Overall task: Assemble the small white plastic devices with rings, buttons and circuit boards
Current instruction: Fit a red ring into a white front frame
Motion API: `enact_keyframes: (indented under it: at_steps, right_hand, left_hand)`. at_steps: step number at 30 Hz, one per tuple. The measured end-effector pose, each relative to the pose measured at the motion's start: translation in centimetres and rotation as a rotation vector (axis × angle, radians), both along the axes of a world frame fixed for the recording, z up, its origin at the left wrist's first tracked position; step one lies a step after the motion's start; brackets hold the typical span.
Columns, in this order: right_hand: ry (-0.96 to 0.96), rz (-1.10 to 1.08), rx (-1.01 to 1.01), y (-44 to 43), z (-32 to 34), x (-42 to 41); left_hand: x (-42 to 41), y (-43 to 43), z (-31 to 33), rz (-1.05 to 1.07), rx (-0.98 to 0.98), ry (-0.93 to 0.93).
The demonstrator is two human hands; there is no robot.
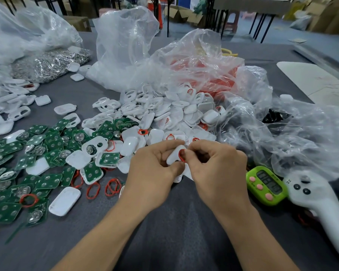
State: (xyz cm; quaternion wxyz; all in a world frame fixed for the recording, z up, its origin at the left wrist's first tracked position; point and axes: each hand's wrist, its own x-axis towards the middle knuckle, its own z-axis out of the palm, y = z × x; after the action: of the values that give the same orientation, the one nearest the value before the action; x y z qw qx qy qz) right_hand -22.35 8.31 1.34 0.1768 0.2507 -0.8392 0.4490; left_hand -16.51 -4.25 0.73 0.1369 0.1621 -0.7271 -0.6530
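Grey cloth covers the surface, crowded at the back with clear plastic bags. At its middle the left grip curls round a small white shell, while the right grip pinches a red ring against the shell's face. Just behind lies a heap of white shells; green circuit boards and loose red rings spread to the left. A green timer and a white controller lie to the right

Left hand, right hand touching, fingers apparently pinching.
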Motion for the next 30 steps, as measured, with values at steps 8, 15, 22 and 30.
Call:
enact_keyframes:
  at_steps: [8, 15, 22, 30]
  right_hand:
    - [0.005, 0.003, -0.04, -0.1, 0.2, 0.3]
    - [0.054, -0.052, -0.116, -0.1, 0.2, 1.0]
    - [-0.303, 0.216, -0.15, 0.9, 1.0, -0.3]
    - [-0.726, 0.474, -0.506, 1.7, 1.4, -1.6]
  left_hand:
    - [0.2, 0.2, 0.4, -0.004, 0.155, 0.02]
    - [0.4, 0.3, 0.7, -0.081, 0.222, 0.068]
    - [0.0, -1.0, 1.0, -0.004, 0.431, 0.024]
    - [0.2, -2.0, 1.4, -0.221, 0.542, -0.02]
